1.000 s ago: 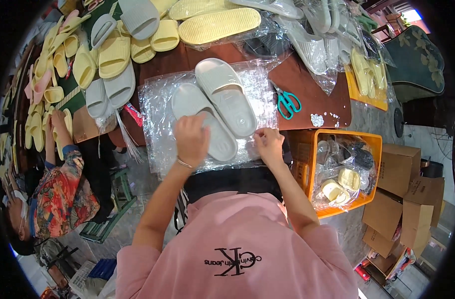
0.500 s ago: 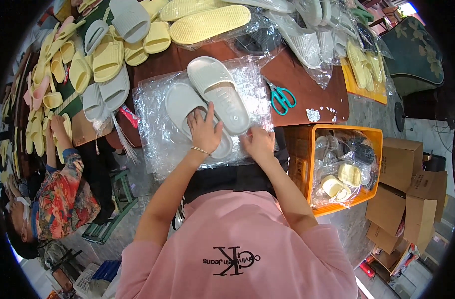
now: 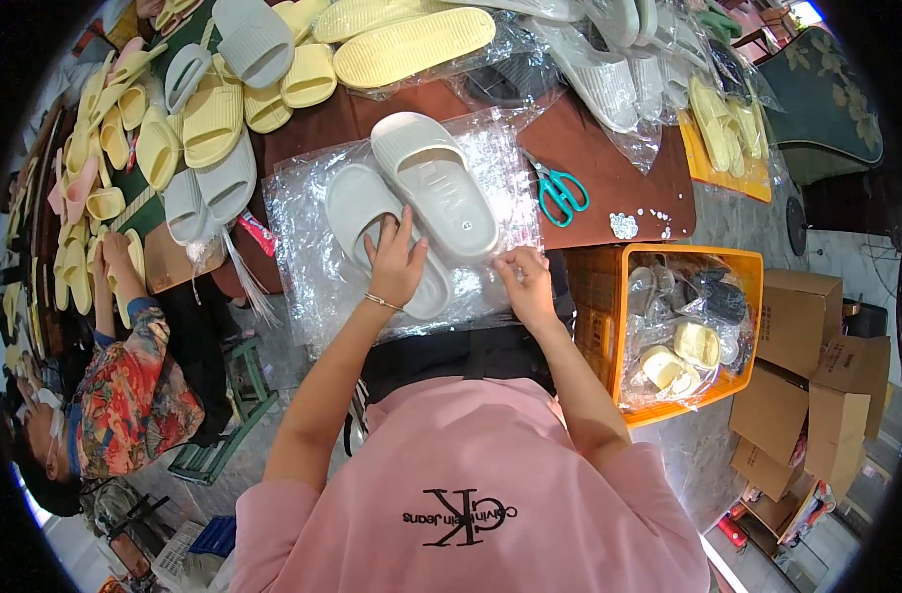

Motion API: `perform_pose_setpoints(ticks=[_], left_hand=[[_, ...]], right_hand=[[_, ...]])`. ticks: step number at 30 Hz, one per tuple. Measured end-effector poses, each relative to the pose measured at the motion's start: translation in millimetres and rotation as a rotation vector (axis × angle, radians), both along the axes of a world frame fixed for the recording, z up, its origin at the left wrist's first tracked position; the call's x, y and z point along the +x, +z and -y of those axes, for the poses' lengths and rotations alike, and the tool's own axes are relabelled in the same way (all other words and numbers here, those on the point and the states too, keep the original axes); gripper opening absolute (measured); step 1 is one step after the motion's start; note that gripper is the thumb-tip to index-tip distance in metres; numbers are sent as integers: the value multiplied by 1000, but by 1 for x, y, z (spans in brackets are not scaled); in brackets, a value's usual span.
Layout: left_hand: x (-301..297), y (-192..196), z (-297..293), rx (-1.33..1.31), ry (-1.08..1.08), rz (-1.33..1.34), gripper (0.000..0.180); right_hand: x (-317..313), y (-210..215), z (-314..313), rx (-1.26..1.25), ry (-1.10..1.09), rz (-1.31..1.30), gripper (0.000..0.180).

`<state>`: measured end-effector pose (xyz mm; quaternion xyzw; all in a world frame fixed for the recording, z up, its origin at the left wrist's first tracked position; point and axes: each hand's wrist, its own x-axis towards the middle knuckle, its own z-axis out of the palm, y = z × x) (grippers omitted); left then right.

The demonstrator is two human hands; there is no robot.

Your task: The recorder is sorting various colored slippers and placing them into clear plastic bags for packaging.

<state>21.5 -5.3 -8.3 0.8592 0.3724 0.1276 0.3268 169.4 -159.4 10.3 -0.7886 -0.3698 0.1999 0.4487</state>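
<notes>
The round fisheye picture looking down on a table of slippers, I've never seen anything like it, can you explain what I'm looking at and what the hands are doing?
The picture comes from a wide-angle camera worn on a person's head, looking down, so straight edges bend near the rim. The pink shirt at the bottom is the wearer's own, and both bare forearms reach up from it. There is no machine.

The left hand rests flat on the toe of one pale grey slipper; a second grey slipper lies beside it. Both sit on a crinkled clear plastic bag spread over the brown table. The right hand pinches the bag's near edge.

Around them: teal scissors, piles of yellow and grey slippers, an orange crate of bagged slippers, and another person's flowered sleeve at left.
</notes>
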Motion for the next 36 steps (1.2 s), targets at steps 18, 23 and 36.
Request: perform_pose_setpoints(ticks=[18,23,36], left_hand=[[6,30,12,50,20,-315,54],[5,23,8,61,38,-237,55],[10,33,23,-73,-2,-259,56]], right_hand=[[21,-5,-8,-165,742,376,32],[25,2,-20,-102,795,409,23],[27,40,-8,247,926,961,38]])
